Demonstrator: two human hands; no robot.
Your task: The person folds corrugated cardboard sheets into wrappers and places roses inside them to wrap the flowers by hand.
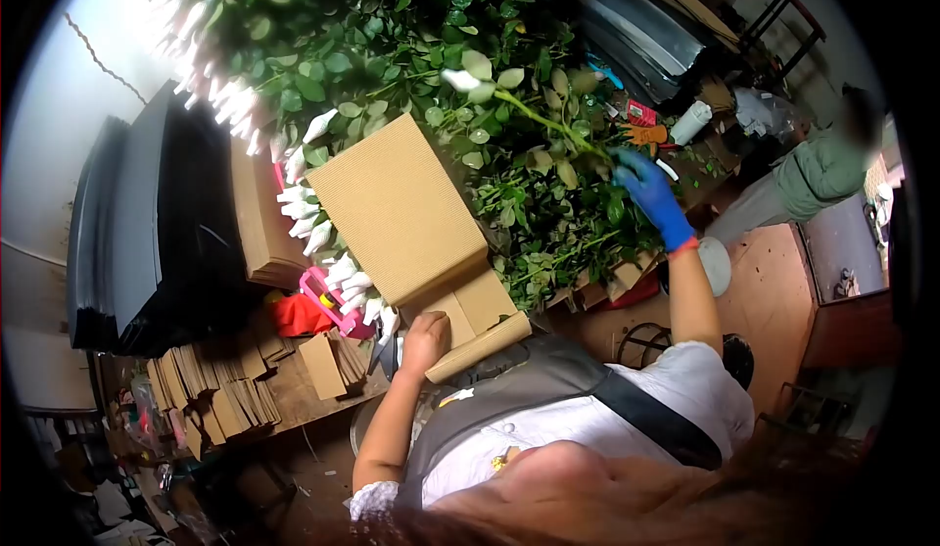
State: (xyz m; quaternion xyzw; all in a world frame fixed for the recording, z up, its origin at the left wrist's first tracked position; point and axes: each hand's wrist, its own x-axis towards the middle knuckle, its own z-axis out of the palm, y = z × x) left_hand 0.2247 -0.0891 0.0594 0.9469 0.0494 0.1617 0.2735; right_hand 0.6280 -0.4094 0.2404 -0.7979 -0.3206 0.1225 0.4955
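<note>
No lettering, number or sign is legible here.

Just one camera here, worn on the worker's head, gazing forward and steeply down through a wide, rounded lens that blackens the corners. It sits close: the apron (548, 379) spreads along the bottom of the frame, both arms reaching up to the left hand (428, 343) and right hand (646, 193) mid-frame. The room leans, a second person (818, 176) slanting farther off at right.
</note>
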